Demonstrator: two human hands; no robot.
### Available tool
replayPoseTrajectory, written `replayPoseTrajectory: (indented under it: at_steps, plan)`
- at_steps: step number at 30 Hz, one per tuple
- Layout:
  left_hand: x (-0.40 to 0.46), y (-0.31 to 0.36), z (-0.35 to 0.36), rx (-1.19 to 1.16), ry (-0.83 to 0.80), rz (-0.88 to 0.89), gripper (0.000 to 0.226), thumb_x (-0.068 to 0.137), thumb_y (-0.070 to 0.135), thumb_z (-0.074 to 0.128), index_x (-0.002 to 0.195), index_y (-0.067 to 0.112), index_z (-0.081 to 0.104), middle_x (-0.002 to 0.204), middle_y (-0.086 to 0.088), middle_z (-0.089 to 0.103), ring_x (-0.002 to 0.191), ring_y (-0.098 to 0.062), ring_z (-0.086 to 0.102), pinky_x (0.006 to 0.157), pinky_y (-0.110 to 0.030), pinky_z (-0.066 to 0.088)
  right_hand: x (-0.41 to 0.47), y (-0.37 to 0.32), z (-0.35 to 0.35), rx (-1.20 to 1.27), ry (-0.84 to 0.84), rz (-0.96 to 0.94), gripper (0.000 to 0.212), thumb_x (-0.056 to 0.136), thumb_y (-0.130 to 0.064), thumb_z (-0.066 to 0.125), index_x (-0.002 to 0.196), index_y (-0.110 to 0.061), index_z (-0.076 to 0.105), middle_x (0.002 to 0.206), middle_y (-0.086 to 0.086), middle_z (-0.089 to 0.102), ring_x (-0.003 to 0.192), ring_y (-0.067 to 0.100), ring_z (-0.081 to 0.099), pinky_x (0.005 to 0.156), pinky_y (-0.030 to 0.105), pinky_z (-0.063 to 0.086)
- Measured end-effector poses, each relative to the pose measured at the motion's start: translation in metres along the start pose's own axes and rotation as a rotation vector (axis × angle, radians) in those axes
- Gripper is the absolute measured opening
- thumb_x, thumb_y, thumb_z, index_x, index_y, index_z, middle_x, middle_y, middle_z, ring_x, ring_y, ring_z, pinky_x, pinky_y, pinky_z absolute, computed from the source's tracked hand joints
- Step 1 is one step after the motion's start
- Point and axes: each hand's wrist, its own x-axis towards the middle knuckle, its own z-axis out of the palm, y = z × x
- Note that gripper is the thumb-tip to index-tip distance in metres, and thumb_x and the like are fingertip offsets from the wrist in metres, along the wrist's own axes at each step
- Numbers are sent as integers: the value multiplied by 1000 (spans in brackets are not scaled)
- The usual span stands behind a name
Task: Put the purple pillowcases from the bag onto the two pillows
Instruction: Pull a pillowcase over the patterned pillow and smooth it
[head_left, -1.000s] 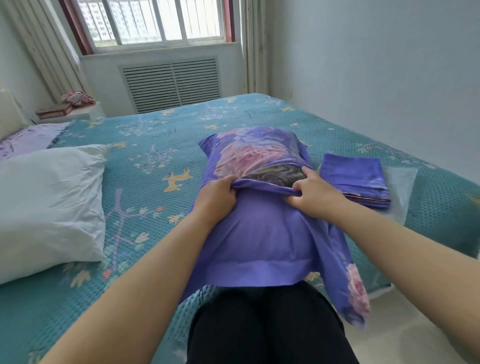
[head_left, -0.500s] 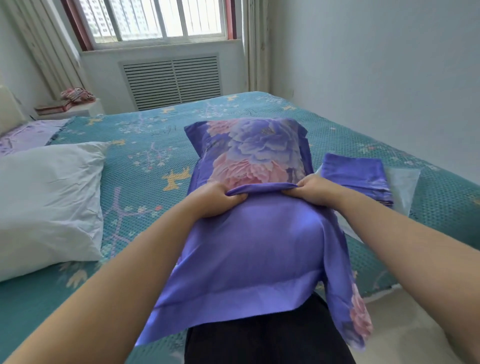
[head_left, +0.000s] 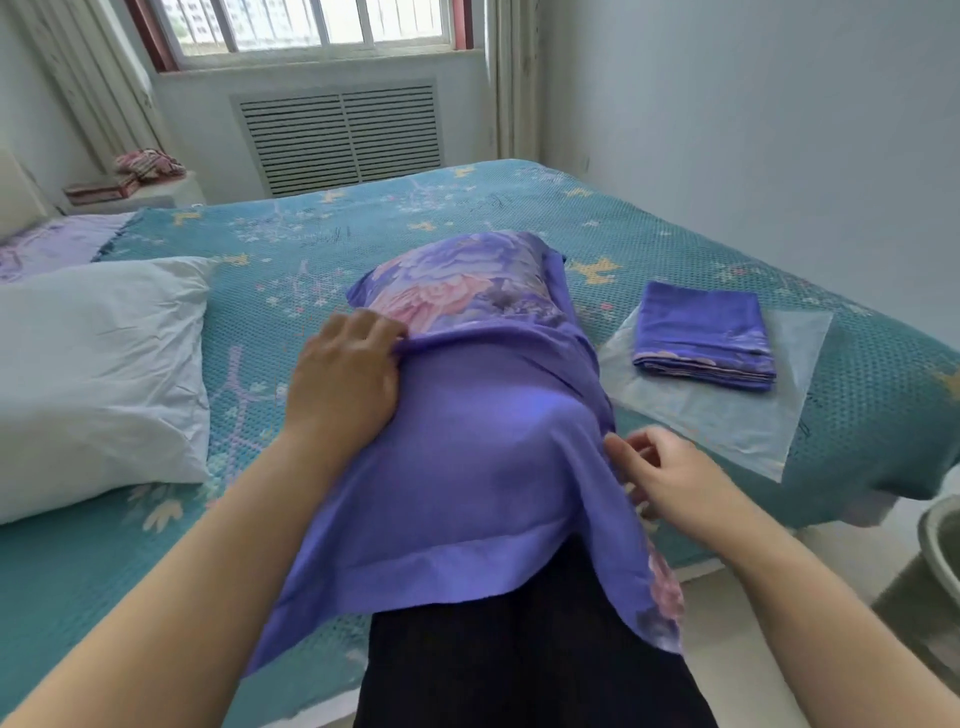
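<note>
Pillowcase (head_left: 467, 457), purple with a peony print, lies mid-frame at the near edge of the bed (head_left: 311, 249), most of the way over its pillow; the floral face shows at the far end, while the plain inner flap is folded back toward the person and hangs over the bed edge.

Left hand (head_left: 345, 379): lying on the left side of the case, fingers curled onto the fold line of the flap, seemingly pinching it. Right hand (head_left: 660, 467): low right of centre, fingers loosely spread, tips at the right hem, holding nothing that I can make out.

Second, bare white pillow (head_left: 98, 374) waits at left. Folded pillowcase (head_left: 701, 332) sits on the clear plastic bag (head_left: 727, 421) at right, well apart from the work.

Judgement: step in hand is closing the flap. Best done by keeping the left pinch as anchor, taking the right hem firmly, then tucking both corners evenly so the pillow end is seated without bunching.
</note>
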Motion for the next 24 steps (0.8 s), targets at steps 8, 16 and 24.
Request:
replayPoseTrajectory:
  at_steps: [8, 16, 24]
  plan:
    - [-54, 101, 16, -257, -208, 221, 45, 90, 49, 43, 128, 29, 56, 127, 1, 59, 113, -21, 57, 97, -33, 44, -73, 24, 18, 15, 184, 36, 70, 71, -86, 30, 70, -23, 59, 57, -2, 60, 49, 17, 57, 52, 32, 44]
    - [-66, 118, 27, -382, -204, 87, 38, 85, 47, 48, 117, 36, 65, 128, -1, 60, 121, -29, 52, 99, -48, 40, -65, 12, 24, 364, -186, 225, 36, 90, -32, 59, 80, 2, 61, 69, 15, 62, 49, 15, 59, 48, 26, 52]
    - [-75, 121, 32, -565, -119, -58, 12, 86, 30, 59, 83, 22, 68, 107, 7, 70, 123, -23, 53, 104, -46, 37, -75, 23, 21, 300, 146, 120, 15, 87, -11, 65, 74, -4, 68, 64, 18, 66, 56, 31, 66, 69, 49, 58]
